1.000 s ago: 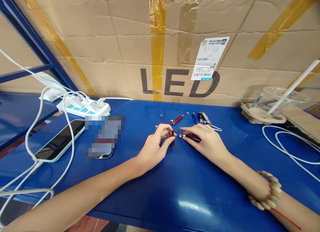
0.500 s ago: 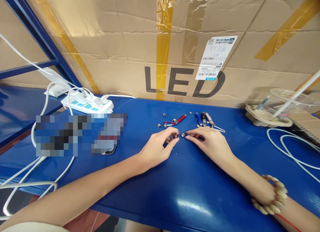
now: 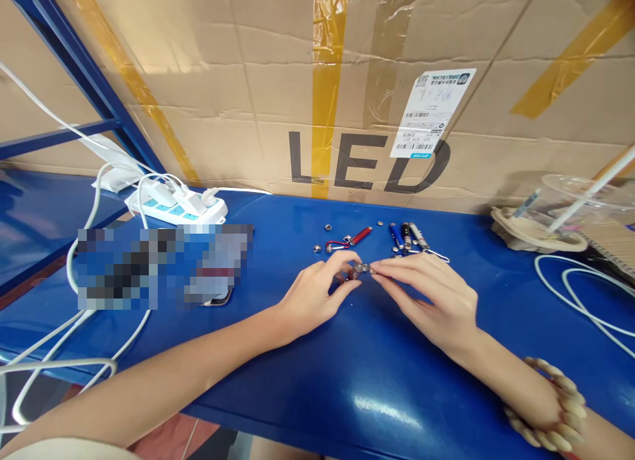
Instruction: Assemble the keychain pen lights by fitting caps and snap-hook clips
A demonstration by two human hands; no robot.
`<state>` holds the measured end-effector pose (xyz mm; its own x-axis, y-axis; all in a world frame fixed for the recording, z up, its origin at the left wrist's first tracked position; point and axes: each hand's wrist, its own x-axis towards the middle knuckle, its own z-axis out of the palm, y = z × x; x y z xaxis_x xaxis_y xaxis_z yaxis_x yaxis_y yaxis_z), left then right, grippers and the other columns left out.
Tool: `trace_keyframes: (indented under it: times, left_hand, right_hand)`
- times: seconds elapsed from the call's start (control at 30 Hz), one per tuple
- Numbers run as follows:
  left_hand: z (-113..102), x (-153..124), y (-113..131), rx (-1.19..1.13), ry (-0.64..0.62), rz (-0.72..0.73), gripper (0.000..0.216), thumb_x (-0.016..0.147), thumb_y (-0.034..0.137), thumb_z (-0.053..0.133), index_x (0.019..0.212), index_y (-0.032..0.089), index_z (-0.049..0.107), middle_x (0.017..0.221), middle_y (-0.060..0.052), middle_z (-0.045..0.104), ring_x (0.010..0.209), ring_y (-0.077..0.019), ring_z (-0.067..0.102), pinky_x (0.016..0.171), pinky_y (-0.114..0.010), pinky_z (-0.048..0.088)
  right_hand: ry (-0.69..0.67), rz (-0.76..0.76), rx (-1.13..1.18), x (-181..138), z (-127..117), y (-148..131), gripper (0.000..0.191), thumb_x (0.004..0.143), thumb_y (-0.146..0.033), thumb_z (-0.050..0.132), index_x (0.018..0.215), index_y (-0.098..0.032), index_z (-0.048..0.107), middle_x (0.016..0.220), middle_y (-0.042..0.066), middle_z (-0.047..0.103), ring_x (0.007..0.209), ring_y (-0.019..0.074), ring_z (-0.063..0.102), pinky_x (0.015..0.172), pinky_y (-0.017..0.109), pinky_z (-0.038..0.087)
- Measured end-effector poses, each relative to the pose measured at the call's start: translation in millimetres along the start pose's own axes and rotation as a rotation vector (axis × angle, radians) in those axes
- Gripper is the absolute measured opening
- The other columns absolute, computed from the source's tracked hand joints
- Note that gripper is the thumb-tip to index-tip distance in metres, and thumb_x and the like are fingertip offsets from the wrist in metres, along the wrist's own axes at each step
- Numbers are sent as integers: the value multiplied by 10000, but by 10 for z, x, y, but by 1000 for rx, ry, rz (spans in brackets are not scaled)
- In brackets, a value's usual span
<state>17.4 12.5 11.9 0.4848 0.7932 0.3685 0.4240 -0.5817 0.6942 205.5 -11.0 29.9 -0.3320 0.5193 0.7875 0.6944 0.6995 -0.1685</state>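
Observation:
My left hand [image 3: 317, 284] is closed in a pinch around a small dark, silvery cylindrical piece [image 3: 355, 271], mostly covered by the fingers. Close against its right end is a small round silver button cell [image 3: 366, 268], which the thumb and fingertips of my right hand [image 3: 426, 294] pinch. Just behind the hands lie a red tube [image 3: 360, 235] and a silver end piece with a red cord [image 3: 337, 246]. Three slim pocket torches, one blue [image 3: 395, 235], one black [image 3: 405, 233] and one silver [image 3: 418, 235], lie side by side beyond my right hand.
Small metal caps [image 3: 328, 228] and a button cell [image 3: 380, 224] are scattered on the blue table [image 3: 297, 394]. A white power strip [image 3: 198, 210] with cables stands at left, near a blurred area. A large cardboard box [image 3: 248, 83] backs the table; a cardboard tray [image 3: 520, 235] is at right.
My right hand has lifted and turned, bringing a button cell up against the piece in my left hand. The round silver piece that lay between the hands no longer shows on the table.

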Motion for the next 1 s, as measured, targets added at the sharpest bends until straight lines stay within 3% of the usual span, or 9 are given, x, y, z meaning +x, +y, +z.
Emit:
trace_keyframes:
  times: [0.47,0.83,1.0]
  left_hand:
    - [-21,6,20,72,-21,72,179,855,266,514,1018,235,582,905,3,700,820,-125,649,808,-245,483]
    - [-12,4,18,87,-23,59,177,854,263,504,1014,241,577,904,0,696,806,-129,644,790,-249,486]
    - [-13,1,51,131,-19,83,182,850,240,489,1019,228,558,884,-4,687,795,-133,638,773,-254,476]
  right_hand:
    - [-81,-84,96,-9,31,35,110,842,-215,578,846,-241,685,837,37,709,713,141,653,664,289,513]
    - [-115,-24,123,4,57,63,121,839,-247,565,791,-217,673,870,53,671,697,126,630,654,255,525]
    - [-187,16,108,1,47,72,104,837,-272,562,861,-207,640,911,56,657,755,137,630,695,259,517]
